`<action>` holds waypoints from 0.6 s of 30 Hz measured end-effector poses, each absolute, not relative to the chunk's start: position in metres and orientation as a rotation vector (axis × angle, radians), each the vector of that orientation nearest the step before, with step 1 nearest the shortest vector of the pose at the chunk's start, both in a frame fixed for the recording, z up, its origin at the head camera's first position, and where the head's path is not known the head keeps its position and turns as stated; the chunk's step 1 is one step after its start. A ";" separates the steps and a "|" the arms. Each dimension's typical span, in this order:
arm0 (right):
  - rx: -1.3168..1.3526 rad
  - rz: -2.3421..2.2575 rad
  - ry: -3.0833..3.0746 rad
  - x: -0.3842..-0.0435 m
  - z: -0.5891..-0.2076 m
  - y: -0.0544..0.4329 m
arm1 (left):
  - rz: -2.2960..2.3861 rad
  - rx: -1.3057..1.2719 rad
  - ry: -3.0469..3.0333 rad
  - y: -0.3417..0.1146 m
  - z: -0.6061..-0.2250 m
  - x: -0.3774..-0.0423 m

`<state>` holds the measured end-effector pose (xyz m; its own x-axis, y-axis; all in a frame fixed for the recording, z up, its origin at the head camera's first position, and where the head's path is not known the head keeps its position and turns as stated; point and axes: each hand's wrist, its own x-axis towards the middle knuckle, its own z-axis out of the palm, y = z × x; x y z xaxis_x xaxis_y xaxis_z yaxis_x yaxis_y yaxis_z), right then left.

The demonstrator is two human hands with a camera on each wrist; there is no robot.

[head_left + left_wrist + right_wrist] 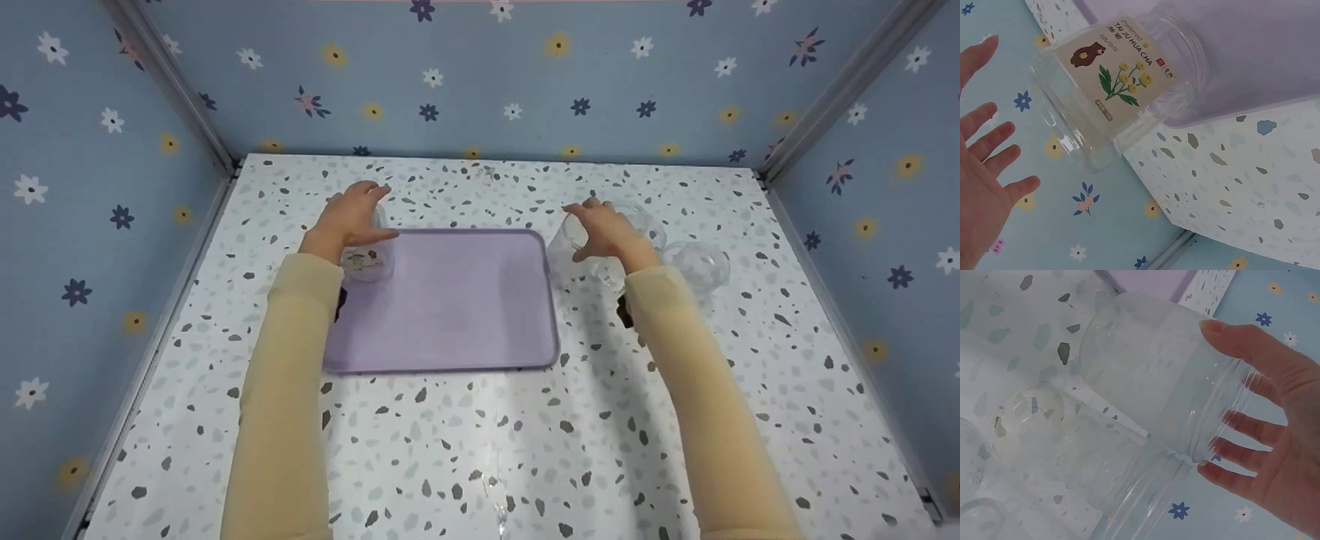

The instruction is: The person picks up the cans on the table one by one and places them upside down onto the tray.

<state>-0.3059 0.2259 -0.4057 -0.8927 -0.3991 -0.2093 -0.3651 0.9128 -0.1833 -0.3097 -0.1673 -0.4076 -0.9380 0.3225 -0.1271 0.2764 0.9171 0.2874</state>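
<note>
A clear jar (1171, 107) with a paper label (1117, 73) of a bear and yellow flowers stands at the left side of the purple tray (450, 307). Near its mouth my left hand (349, 217) is spread, fingers apart from the jar in the left wrist view. On the other side, my right hand (1275, 399) holds a second clear jar (1134, 354) around its threaded neck, thumb on one side and fingers on the other. This jar shows no label and is at the tray's right edge.
More clear jars stand right of the tray: one close beside the held jar (1095, 461), another (701, 266) farther right. The speckled white table (450, 450) is bounded by flowered blue panels (465, 90) at the back and sides.
</note>
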 end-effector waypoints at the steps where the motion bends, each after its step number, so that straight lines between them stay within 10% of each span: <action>1: -0.572 -0.217 2.842 -0.305 -0.405 0.226 | 0.406 0.456 2.919 -0.165 -0.407 -0.309; 18: -0.496 -0.671 3.051 -0.287 -0.404 0.220 | 0.804 0.406 3.166 -0.136 -0.405 -0.295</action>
